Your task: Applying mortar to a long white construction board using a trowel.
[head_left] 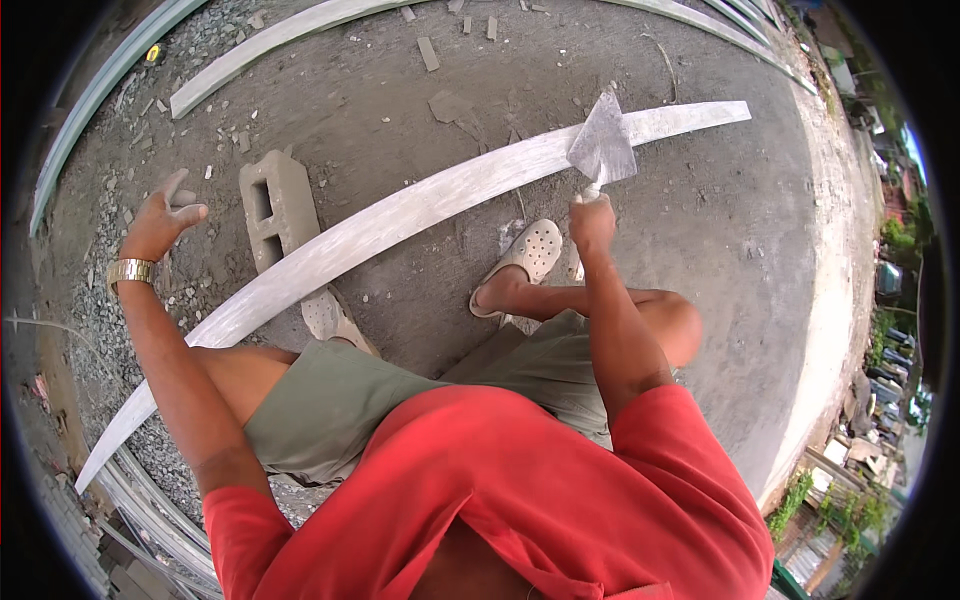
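My right hand [592, 224] is wrapped round the handle of a pointed metal trowel [602, 140]. The trowel's blade points away from me, over the right part of a long whitish board [430, 203]. Whether the blade touches the board I cannot tell. That board runs across in front of my legs, from the lower left to the upper right. Out to the left, my left hand [162, 218] is held with fingers apart and nothing in it, a watch [130, 271] on its wrist. To its right, a grey hollow concrete block [284, 205] lies partly behind the board.
More long pale boards [265, 50] lie at the far side, and metal lengths [160, 510] at the lower left. Gravel [95, 290] covers the ground on the left. Small broken pieces [428, 53] are scattered ahead. My clogs [535, 250] stand near the long board.
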A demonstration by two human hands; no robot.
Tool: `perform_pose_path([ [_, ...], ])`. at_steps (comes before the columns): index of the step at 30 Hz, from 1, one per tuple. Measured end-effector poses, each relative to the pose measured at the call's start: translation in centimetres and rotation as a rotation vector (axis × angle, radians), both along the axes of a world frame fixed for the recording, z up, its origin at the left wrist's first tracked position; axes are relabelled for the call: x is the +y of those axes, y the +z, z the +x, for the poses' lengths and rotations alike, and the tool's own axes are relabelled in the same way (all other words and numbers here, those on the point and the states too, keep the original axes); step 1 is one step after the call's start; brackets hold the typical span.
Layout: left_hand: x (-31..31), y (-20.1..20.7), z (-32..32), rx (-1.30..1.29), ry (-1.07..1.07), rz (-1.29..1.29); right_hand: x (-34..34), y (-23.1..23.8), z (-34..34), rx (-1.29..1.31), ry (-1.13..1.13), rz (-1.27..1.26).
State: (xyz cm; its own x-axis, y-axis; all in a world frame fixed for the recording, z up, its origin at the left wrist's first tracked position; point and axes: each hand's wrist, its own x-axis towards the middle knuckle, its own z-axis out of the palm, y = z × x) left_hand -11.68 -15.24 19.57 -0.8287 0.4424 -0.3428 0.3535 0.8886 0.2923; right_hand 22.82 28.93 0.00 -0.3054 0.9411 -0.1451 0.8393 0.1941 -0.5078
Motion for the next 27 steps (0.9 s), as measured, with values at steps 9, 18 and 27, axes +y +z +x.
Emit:
perform_pose_path([
  [9, -0.4, 0.2, 0.1, -0.027, 0.014, 0.056, 0.4, 1.1, -0.7, -0.077, 0.129, 0.014],
  [18, -2.2, 0.8, 0.5, 0.015, 0.016, -0.021, -10.6, 0.8, -1.4, -0.035, 0.367, -0.092],
  [27, -4.1, -0.9, 1.3, -0.034, 0.071, -0.027, -5.4, 0.7, -0.2, -0.108, 0.236, -0.006],
])
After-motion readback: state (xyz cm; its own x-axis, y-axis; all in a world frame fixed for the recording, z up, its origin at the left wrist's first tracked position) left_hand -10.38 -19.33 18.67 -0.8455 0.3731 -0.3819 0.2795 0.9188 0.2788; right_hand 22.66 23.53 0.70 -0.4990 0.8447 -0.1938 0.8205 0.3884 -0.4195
